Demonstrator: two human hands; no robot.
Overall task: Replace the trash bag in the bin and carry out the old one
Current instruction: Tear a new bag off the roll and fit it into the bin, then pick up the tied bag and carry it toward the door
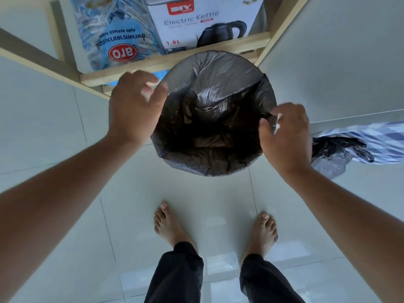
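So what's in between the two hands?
In the head view, the open mouth of the black trash bag lining the bin lies between the left hand and the right hand; each hand is at its rim.

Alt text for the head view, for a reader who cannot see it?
Seen from above, a person's left hand and right hand pull a black trash bag over the rim of a round bin; the right hand pinches the bag's edge. Bare feet stand on pale tiles, with an electric kettle box on a wooden shelf behind.
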